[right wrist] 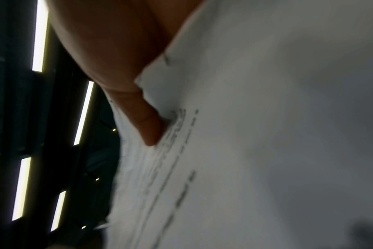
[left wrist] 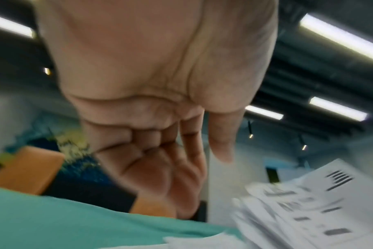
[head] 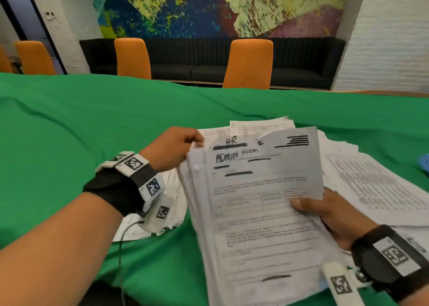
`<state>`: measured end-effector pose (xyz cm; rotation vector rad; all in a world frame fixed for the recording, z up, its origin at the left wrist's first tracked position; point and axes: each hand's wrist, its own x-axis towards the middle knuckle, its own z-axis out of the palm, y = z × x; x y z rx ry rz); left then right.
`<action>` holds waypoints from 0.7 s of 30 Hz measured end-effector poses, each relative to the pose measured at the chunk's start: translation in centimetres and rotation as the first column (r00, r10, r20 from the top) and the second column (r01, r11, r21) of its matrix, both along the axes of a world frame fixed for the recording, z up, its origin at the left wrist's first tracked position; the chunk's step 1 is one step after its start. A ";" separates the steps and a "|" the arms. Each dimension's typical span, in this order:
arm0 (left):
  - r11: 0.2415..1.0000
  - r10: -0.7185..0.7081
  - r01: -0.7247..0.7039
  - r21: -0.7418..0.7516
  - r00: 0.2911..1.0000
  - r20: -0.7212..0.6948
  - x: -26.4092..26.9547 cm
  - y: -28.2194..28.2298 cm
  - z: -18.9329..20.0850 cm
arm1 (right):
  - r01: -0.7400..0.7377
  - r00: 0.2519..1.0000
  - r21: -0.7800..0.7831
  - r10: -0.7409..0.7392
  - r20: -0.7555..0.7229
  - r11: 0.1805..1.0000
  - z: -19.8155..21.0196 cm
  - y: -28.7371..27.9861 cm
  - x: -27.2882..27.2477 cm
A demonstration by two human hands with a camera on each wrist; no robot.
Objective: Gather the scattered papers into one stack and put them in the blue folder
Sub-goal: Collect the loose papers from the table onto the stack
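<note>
My right hand (head: 325, 213) grips a thick stack of papers (head: 262, 201), thumb on the top sheet, which is marked "HR ADMIN FORM". The stack is lifted and tilted above the green table (head: 69, 131). In the right wrist view the thumb (right wrist: 138, 109) presses on the stack (right wrist: 266, 134). My left hand (head: 178, 148) is at the stack's top-left corner with loosely curled fingers. In the left wrist view the left hand (left wrist: 160, 151) holds nothing and the stack (left wrist: 309, 210) lies beside it. A sliver of the blue folder (head: 424, 163) shows at the right edge.
More loose sheets lie on the table: a spread at the right (head: 376, 185), some behind the stack (head: 260, 127), and one under my left wrist (head: 174, 189). Orange chairs (head: 249, 62) and a black sofa (head: 301, 60) stand beyond the far edge.
</note>
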<state>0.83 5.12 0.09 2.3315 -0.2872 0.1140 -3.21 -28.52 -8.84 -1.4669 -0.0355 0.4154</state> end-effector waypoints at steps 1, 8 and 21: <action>0.997 0.053 -0.052 0.055 0.998 -0.033 0.2 1.3 0.2 | 0.041 0.999 -0.045 -0.040 0.028 0.998 0.4 -0.5 0.3; 0.760 0.389 -0.167 0.628 0.891 -0.235 1.2 10.2 -3.0 | 0.184 0.980 -0.238 -0.197 -0.033 0.954 -0.1 -3.6 1.6; 0.638 0.669 -0.296 0.711 0.669 -0.323 2.0 14.7 -10.3 | 0.203 0.959 -0.315 -0.253 -0.125 0.927 -1.9 -3.9 1.7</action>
